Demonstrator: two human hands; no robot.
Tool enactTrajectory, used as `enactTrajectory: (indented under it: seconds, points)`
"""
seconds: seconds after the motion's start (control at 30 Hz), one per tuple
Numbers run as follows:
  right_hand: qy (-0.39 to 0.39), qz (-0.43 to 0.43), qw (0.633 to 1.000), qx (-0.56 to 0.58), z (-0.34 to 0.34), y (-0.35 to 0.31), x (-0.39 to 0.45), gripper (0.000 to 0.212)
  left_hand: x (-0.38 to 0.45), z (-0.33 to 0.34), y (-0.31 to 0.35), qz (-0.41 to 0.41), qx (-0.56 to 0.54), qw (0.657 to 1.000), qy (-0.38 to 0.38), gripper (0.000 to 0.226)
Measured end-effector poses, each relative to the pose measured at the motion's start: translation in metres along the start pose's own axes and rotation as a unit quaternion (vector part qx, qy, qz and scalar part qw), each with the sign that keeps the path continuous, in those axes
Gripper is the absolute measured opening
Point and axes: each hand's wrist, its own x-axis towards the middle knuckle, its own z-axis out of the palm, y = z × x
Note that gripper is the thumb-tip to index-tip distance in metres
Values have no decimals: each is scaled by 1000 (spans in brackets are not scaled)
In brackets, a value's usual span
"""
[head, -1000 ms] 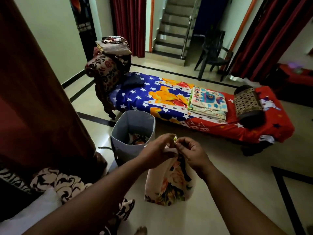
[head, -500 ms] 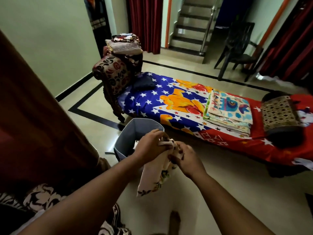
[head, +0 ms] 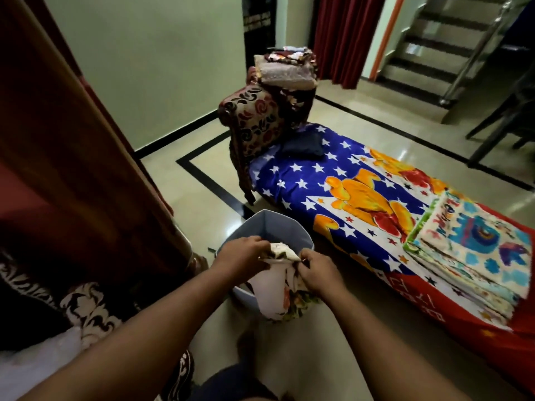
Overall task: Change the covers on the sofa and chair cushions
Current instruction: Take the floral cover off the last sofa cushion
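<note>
A cream cushion cover with a floral print (head: 276, 296) hangs bunched between my two hands, just over the near rim of a grey fabric basket (head: 254, 227). My left hand (head: 246, 254) grips its upper edge on the left, and my right hand (head: 317, 270) pinches the cloth on the right. The cover's lower end droops in front of the basket wall. A stack of folded colourful covers (head: 474, 256) lies on the daybed (head: 333, 180) at the right. A white cushion insert (head: 31, 360) shows at the bottom left.
A patterned sofa arm (head: 86, 311) and a red-brown curtain (head: 72, 169) fill the left side. The daybed's scrolled headrest (head: 254, 120) carries folded cloths (head: 286, 70). Stairs (head: 451, 47) and a dark chair (head: 506, 120) stand at the back right. Tiled floor lies between.
My hands have gathered the hanging cover into a bunch and lowered it toward the basket. The view has swung left and downward, closer to the basket.
</note>
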Motion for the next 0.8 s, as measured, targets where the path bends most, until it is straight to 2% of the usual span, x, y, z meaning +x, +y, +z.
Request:
enactTrajectory:
  seconds: [0.27,0.43,0.63,0.8]
  points:
    - [-70,-17,997,-36,15,-12,115,13,67,39,-61,-87,-81,993,12,29]
    - [-117,-21,991,-61,33,-13,175,16,100,73,-89,-191,-184,964,-9,20]
    - [-168,13,986,-14,48,-7,222,33,125,106,-108,-251,-228,939,-60,28]
    - [-203,10,979,9,44,3,241,41,138,115,-112,-270,-288,914,-96,56]
